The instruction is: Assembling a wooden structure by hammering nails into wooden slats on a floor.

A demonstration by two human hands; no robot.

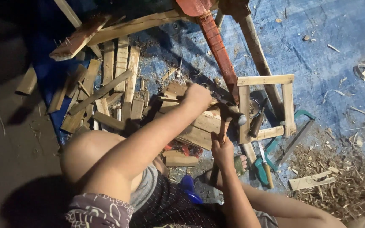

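While my left hand (197, 96) is closed down on the wooden slat (178, 95) at the left end of the plank stack (201, 128), my right hand (221, 148) is clamped on the hammer (230, 115) handle just below that stack. The handle's long axis runs up and away from me, with the head over the stack's right edge, beside the wooden frame (267, 105). My right hand is nearer to the stack; both forearms are extended forward.

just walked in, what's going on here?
A person sits on a blue tarp littered with wood shavings. The right hand grips a hammer by its wooden handle, head raised over a flat wooden board. The left hand is closed on a small piece at the board's far edge; what it pinches is hidden. A small wooden frame, a green-framed hacksaw and a heap of cut slats lie close by.
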